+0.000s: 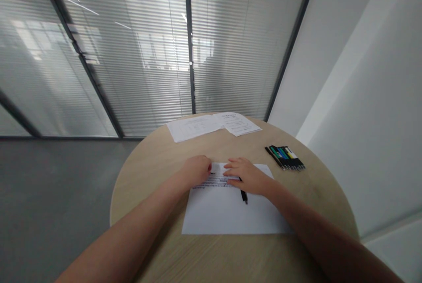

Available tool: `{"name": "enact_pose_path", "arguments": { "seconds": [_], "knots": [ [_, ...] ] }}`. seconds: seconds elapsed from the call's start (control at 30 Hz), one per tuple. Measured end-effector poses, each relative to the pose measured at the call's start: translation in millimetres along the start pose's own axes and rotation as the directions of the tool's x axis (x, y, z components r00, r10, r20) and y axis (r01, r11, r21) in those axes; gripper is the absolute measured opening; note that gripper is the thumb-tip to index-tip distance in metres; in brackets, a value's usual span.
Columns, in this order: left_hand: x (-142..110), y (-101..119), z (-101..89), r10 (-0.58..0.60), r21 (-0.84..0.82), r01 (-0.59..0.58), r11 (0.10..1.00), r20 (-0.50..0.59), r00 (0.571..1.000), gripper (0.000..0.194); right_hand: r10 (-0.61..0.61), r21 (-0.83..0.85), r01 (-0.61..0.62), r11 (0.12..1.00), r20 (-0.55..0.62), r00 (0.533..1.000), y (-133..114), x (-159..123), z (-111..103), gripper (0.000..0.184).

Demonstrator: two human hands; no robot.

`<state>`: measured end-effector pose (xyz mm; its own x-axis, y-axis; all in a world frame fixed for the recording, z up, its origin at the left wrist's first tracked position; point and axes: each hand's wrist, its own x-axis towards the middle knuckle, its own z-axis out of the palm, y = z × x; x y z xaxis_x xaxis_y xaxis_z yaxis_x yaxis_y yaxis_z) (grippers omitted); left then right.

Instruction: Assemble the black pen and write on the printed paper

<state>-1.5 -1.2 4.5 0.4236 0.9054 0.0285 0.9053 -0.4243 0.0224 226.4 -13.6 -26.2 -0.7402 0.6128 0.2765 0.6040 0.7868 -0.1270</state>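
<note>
left hand (197,171): at the upper left edge of the printed sheet, fingers curled in; cannot tell whether they pinch the paper
right hand (252,178): over the sheet's upper right part, fingers spread wide, palm down
printed sheet (217,215): flat on the table near the person, text lines in its upper part, lower part blank
black pen (244,196): on the sheet, partly hidden by the right hand, one end showing below the thumb
pen set (286,158): right of the sheet, apart from it, several colours in a row
other papers (194,128): at the table's far edge, two overlapping
round table (145,173): pale wood, beneath everything
</note>
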Motion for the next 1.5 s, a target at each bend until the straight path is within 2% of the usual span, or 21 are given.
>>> {"name": "enact_pose_path", "arguments": {
  "seconds": [0.27,0.57,0.7,0.9,1.2,1.5],
  "knots": [
    [-1.5,1.7,-6.2,-0.036,0.003,0.035,0.999,0.043,0.998,0.019,-0.041,0.027,0.041,0.999,0.001,0.999,-8.4,3.8,-4.6,0.016],
    [0.8,-2.8,10.0,0.066,0.059,-0.066,0.996,-0.008,0.998,0.023,-0.056,0.028,0.058,0.998,-0.064,0.996,-12.8,4.8,-7.5,0.008],
    [0.6,-3.1,10.3,0.075,0.058,-0.075,0.996,-0.012,0.997,0.021,-0.006,0.035,0.009,0.999,-0.097,0.995,-9.1,3.1,-11.2,0.006],
    [1.3,-1.6,5.7,0.026,0.000,-0.026,1.000,-0.027,0.999,0.022,0.095,0.037,-0.091,0.995,-0.138,0.986,-4.6,1.8,-16.2,0.009],
    [0.2,9.9,-3.2,0.113,-0.155,-0.126,0.980,-0.091,0.989,0.030,0.152,-0.008,-0.154,0.988,-0.151,0.977,-3.5,2.2,-21.5,0.010],
    [-6.2,17.3,-14.3,0.182,-0.189,-0.203,0.961,-0.118,0.976,0.026,0.195,-0.003,-0.200,0.980,-0.192,0.962,-0.9,1.5,-21.0,0.013]
  ]
}}
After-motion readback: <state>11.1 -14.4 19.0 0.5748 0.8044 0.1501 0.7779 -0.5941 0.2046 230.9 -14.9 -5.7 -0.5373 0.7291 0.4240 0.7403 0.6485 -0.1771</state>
